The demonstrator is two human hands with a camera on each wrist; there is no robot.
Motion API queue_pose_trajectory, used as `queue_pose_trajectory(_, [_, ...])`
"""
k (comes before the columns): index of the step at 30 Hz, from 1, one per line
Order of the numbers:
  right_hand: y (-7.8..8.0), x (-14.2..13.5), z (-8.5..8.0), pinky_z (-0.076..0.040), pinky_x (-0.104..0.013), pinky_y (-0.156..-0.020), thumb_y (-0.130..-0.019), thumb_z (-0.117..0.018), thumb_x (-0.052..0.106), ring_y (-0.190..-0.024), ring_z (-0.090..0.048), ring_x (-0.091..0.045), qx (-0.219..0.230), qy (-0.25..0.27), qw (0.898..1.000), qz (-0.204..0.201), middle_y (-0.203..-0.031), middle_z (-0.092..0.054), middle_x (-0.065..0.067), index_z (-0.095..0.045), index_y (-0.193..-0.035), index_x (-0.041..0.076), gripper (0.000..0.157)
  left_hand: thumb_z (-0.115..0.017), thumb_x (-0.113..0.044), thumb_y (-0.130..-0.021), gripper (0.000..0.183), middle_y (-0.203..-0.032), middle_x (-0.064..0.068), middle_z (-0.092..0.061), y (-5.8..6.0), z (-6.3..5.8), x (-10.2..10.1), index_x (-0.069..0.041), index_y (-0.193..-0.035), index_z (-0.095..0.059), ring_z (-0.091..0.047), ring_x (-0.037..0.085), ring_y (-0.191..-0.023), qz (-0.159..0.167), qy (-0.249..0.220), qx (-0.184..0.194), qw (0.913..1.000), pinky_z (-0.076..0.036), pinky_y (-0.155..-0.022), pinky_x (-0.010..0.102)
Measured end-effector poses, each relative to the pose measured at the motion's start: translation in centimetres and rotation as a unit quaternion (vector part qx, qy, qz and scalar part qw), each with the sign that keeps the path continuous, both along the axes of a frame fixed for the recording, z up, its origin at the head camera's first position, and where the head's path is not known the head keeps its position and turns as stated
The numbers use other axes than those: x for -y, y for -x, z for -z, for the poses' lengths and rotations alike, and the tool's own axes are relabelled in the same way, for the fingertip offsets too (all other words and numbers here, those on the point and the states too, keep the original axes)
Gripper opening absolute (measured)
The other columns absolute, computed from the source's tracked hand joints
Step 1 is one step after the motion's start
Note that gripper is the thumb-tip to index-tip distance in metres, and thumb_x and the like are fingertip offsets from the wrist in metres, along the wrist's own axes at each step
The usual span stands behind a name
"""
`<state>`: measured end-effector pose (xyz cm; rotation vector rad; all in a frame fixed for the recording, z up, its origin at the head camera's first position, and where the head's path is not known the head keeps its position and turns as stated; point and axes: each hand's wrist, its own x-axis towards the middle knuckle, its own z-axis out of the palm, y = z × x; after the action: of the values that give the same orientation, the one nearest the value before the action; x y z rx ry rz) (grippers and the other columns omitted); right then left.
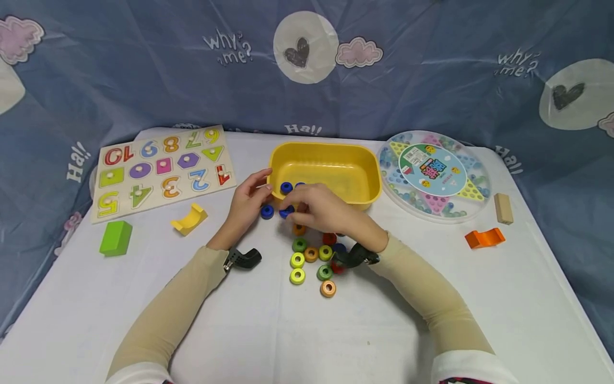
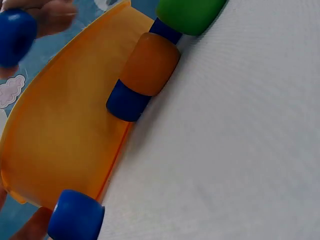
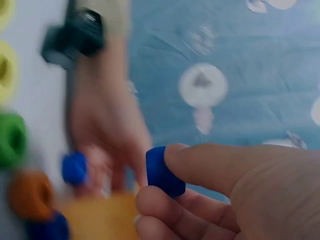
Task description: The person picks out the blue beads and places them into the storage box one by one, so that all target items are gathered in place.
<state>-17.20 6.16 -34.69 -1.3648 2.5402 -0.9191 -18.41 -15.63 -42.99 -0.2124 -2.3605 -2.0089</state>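
Note:
My right hand [image 1: 318, 205] is over the near rim of a yellow basin [image 1: 369, 181]. Its thumb and fingers pinch a blue bead [image 3: 162, 172] with a hole through it. My left hand [image 1: 247, 205] is at the basin's left corner, fingers loosely bent and touching its edge. Just beside that hand, a loose blue bead [image 1: 267, 212] sits on the table. Another blue bead [image 1: 286, 188] shows inside the basin near its front wall, with one more partly hidden behind my right hand. An orange bead [image 2: 150, 65] lies in front of the basin.
Several green, yellow, orange and red beads [image 1: 311, 254] lie below my right hand. A number puzzle board [image 1: 163, 173] is on the left, a round marble game [image 1: 434, 176] on the right. Blocks surround these: green [image 1: 116, 238], yellow [image 1: 189, 219], orange [image 1: 484, 238], plain wood [image 1: 503, 208].

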Motion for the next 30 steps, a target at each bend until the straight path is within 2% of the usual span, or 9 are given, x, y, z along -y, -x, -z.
queue_pose_trajectory(5, [2.2, -2.7, -0.9, -0.052, -0.023, -0.062, -0.087, -0.072, 0.015, -0.068, -0.060, -0.011, 0.020, 0.045, 0.995, 0.089, -0.097, -0.073, -0.004, -0.073, -0.107, 0.010, 0.020, -0.052, -0.017, -0.100, 0.042, -0.139, 0.014, -0.051, 0.1, -0.1, -0.1, -0.013, -0.142, -0.049, -0.060, 0.018, -0.109, 0.000, -0.005, 0.003, 1.0000, -0.057, -0.089, 0.021])
queue_pose_trajectory(8, [3.7, -3.8, -0.5, -0.050, -0.025, -0.063, -0.086, -0.073, 0.014, -0.068, -0.059, -0.015, 0.040, 0.039, 0.988, 0.142, -0.095, -0.073, -0.006, -0.074, -0.105, 0.009, 0.020, -0.052, -0.017, -0.100, 0.042, -0.140, 0.013, -0.050, 0.1, -0.3, -0.1, -0.014, -0.142, -0.049, -0.059, 0.021, -0.112, -0.001, -0.004, 0.012, 0.9999, -0.057, -0.090, 0.022])
queue_pose_trajectory(10, [4.4, -4.3, 0.0, -0.051, -0.026, -0.065, -0.086, -0.073, 0.014, -0.069, -0.060, -0.017, 0.052, 0.023, 0.985, 0.163, -0.097, -0.073, -0.007, -0.074, -0.105, 0.008, 0.020, -0.052, -0.016, -0.100, 0.043, -0.141, 0.014, -0.050, 0.0, -0.5, 0.0, -0.013, -0.143, -0.048, -0.058, 0.026, -0.116, 0.002, -0.007, 0.017, 0.9998, -0.057, -0.092, 0.025])
queue_pose_trajectory(16, [6.1, -4.6, 1.8, -0.053, -0.030, -0.074, -0.086, -0.073, 0.015, -0.078, -0.060, -0.020, 0.086, -0.057, 0.977, 0.188, -0.102, -0.073, -0.006, -0.074, -0.104, 0.010, 0.019, -0.050, -0.012, -0.100, 0.044, -0.143, 0.018, -0.047, -1.0, -2.5, -0.5, -0.006, -0.143, -0.045, -0.054, 0.037, -0.121, 0.005, -0.004, 0.028, 0.9996, -0.056, -0.097, 0.034])
queue_pose_trajectory(20, [6.6, -4.6, 2.6, -0.055, -0.033, -0.083, -0.087, -0.072, 0.014, -0.088, -0.062, -0.021, 0.119, -0.084, 0.969, 0.200, -0.104, -0.073, -0.006, -0.073, -0.105, 0.010, 0.019, -0.050, -0.014, -0.100, 0.043, -0.142, 0.018, -0.048, -0.8, -1.8, -0.4, -0.008, -0.143, -0.047, -0.057, 0.031, -0.117, 0.003, -0.003, 0.023, 0.9997, -0.057, -0.094, 0.028])
queue_pose_trajectory(23, [6.9, -4.5, 2.8, -0.056, -0.035, -0.092, -0.087, -0.071, 0.010, -0.098, -0.065, -0.022, 0.156, -0.085, 0.964, 0.199, -0.108, -0.071, -0.007, -0.071, -0.108, 0.009, 0.021, -0.051, -0.016, -0.100, 0.042, -0.140, 0.016, -0.050, -0.3, -0.7, -0.2, -0.011, -0.142, -0.049, -0.059, 0.028, -0.114, 0.000, -0.004, 0.013, 0.9999, -0.058, -0.088, 0.021])
queue_pose_trajectory(26, [7.0, -4.4, 3.0, -0.055, -0.037, -0.097, -0.088, -0.069, 0.007, -0.105, -0.066, -0.024, 0.185, -0.082, 0.959, 0.198, -0.113, -0.070, -0.008, -0.069, -0.111, 0.008, 0.023, -0.052, -0.015, -0.099, 0.042, -0.139, 0.014, -0.051, -0.2, -0.5, -0.2, -0.012, -0.141, -0.050, -0.059, 0.029, -0.114, -0.003, -0.006, 0.015, 0.9999, -0.057, -0.089, 0.021])
queue_pose_trajectory(27, [7.1, -4.4, 3.0, -0.055, -0.038, -0.098, -0.088, -0.069, 0.007, -0.106, -0.066, -0.024, 0.187, -0.082, 0.959, 0.198, -0.114, -0.069, -0.008, -0.069, -0.112, 0.008, 0.024, -0.052, -0.016, -0.100, 0.042, -0.139, 0.014, -0.051, 0.0, -0.1, -0.1, -0.013, -0.141, -0.050, -0.059, 0.028, -0.113, -0.004, -0.007, 0.010, 0.9999, -0.057, -0.087, 0.018])
queue_pose_trajectory(30, [7.2, -4.4, 3.1, -0.054, -0.038, -0.099, -0.088, -0.068, 0.007, -0.107, -0.065, -0.025, 0.194, -0.081, 0.957, 0.200, -0.116, -0.069, -0.009, -0.068, -0.114, 0.008, 0.025, -0.052, -0.016, -0.100, 0.042, -0.139, 0.014, -0.051, 0.0, -0.1, -0.1, -0.013, -0.141, -0.050, -0.059, 0.029, -0.113, -0.004, -0.010, 0.010, 0.9999, -0.057, -0.088, 0.019])
